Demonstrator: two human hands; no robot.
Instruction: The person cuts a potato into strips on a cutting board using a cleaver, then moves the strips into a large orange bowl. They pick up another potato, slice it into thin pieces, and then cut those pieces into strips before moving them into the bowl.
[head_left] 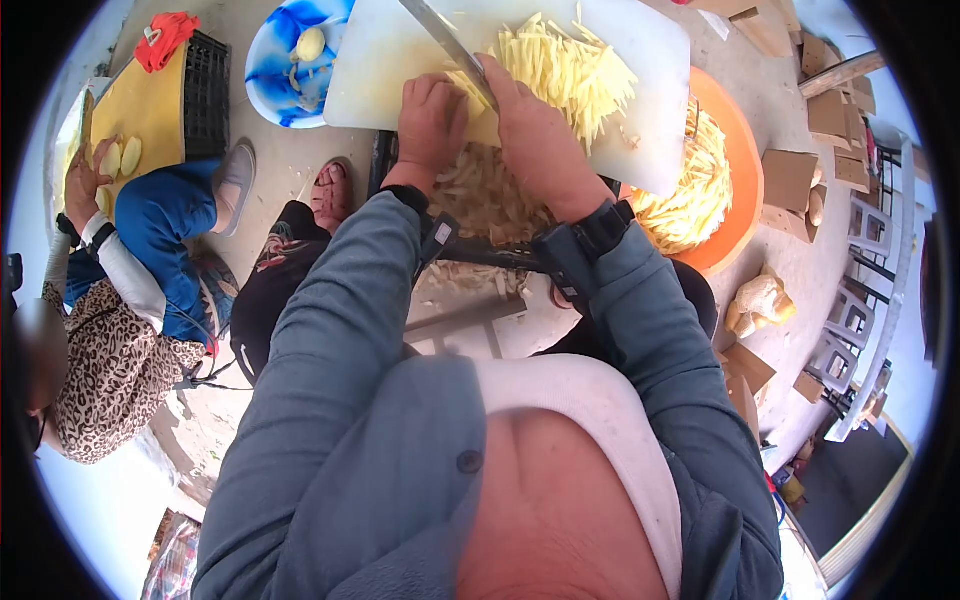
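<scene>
Right hand (543, 148) on knife (445, 40), left hand (430, 130) on potato pieces (474, 101)

Clamped in the right hand, which hides its handle, the knife slants far-left across the cutting board (365, 70). Left of it, curled left-hand fingers rest on the pieces. Cut strips (568, 75) heap rightward; an orange basin (748, 170) stands beyond, a blue-white bowl (263, 85) at left.

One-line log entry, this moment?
right hand: holds knife; left hand: beside knife, over board; potato strips: piled on board; orange tub: strips inside
</scene>
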